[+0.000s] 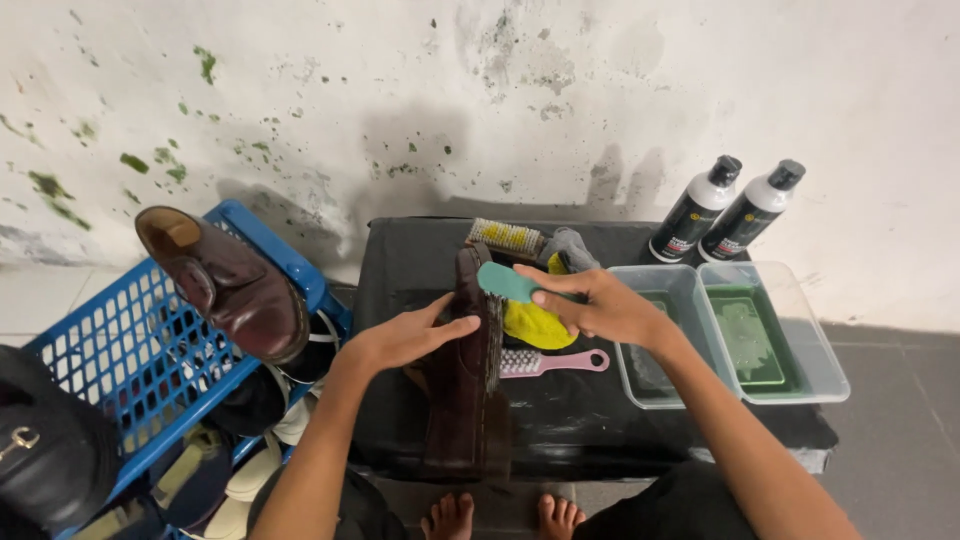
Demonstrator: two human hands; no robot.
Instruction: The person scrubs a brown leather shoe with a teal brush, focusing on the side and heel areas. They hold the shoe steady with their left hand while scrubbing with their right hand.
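- Bare feet (500,515) show at the bottom edge, just below both forearms.
- The shoe (468,375), dark brown, stands on its side on the black table (600,420), between the hands.
- The left hand (400,338) lies flat and open against the shoe's upper, fingers stretched, steadying rather than gripping it.
- The right hand (600,305) closes on a teal brush (505,282), held at the shoe's sole edge.
- Under the right hand sit a yellow cloth (535,325) and a pink brush (550,362).
- Right of that hand: two clear tubs (730,335), then two bottles (725,210).
- Left of the left hand: a blue basket (130,350) holding a second shoe (225,280).
- Risk, as I judge it: with only a flat palm bracing it, a hard stroke could tip the shoe, or the elbow could knock a tub.
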